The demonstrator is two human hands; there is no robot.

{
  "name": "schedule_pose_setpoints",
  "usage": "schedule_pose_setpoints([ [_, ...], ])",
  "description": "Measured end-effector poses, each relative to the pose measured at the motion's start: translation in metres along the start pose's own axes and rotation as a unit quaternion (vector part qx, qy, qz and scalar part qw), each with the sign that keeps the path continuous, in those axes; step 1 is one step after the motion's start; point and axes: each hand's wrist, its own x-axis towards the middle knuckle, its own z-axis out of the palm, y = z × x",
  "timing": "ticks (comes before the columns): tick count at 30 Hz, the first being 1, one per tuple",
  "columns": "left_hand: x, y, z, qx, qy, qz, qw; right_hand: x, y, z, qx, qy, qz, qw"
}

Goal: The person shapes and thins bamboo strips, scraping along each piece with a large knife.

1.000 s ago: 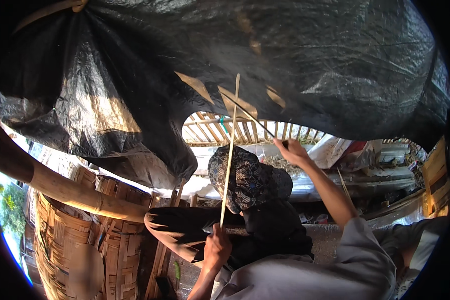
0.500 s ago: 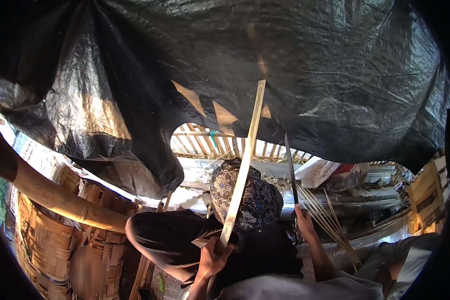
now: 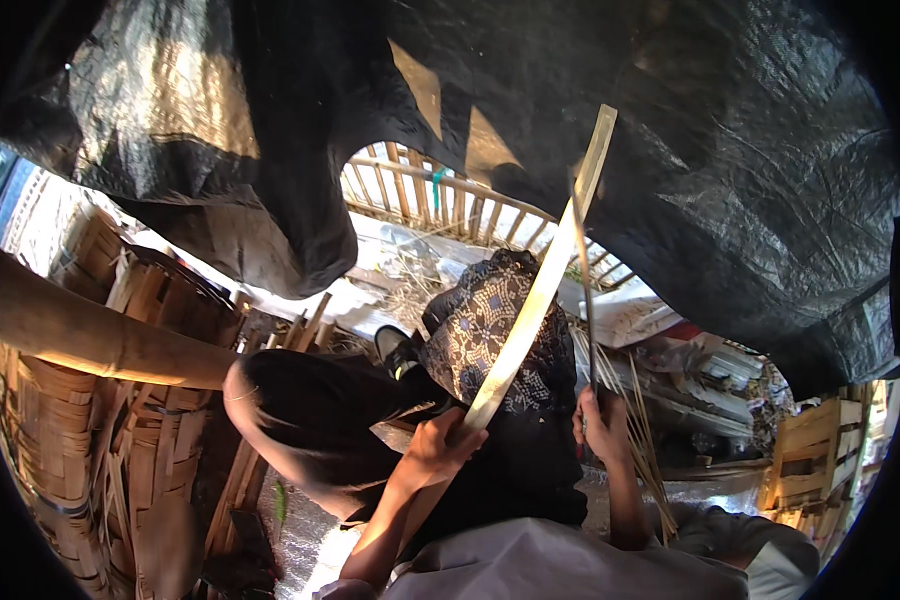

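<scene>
A long, pale bamboo strip (image 3: 528, 318) slants up and to the right across the middle of the picture. My left hand (image 3: 440, 452) is wrapped round its lower part, and a short length runs on below the fist. In my right hand (image 3: 602, 425) is the handle of a long, narrow-bladed knife (image 3: 586, 300), held nearly upright. Its blade passes close to the strip's upper part; whether they touch I cannot tell. Beneath the strip lies a dark cloth with a light pattern (image 3: 490, 320), bunched in front of my lap.
Black plastic sheeting (image 3: 690, 200) hangs across the far side, with a bamboo slat fence (image 3: 450, 200) behind it. A thick bamboo pole (image 3: 100, 340) and woven bamboo baskets (image 3: 55, 430) stand left. Thin strips (image 3: 650, 440) lie right, near a wooden crate (image 3: 815, 450).
The view has turned and tilted down. The strip leans further right, and the knife blade has come from apart on the right to near or across the strip's upper part.
</scene>
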Motion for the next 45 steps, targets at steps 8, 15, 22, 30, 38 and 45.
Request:
schedule_pose_setpoints([
  [8, 0.013, 0.011, 0.01, -0.315, -0.123, -0.05, 0.94, 0.016, -0.037, 0.007, -0.462, -0.051, -0.148, 0.873],
  [15, 0.01, 0.008, 0.014, -0.383, -0.131, -0.086, 0.91, 0.012, -0.042, -0.009, -0.462, -0.102, -0.168, 0.865],
  [22, 0.008, 0.018, 0.013, -0.375, -0.117, -0.091, 0.915, -0.003, -0.028, -0.011, -0.48, -0.073, -0.209, 0.849],
  [30, 0.011, 0.027, 0.038, -0.228, 0.062, 0.112, 0.965, -0.016, -0.015, -0.001, -0.44, -0.156, -0.218, 0.857],
  [38, 0.026, 0.02, 0.036, 0.058, 0.135, 0.222, 0.964, 0.016, -0.029, -0.006, -0.536, -0.092, -0.262, 0.798],
  [45, 0.022, 0.059, 0.024, 0.008, 0.145, 0.105, 0.984, 0.048, -0.061, 0.002, -0.467, -0.003, -0.229, 0.854],
])
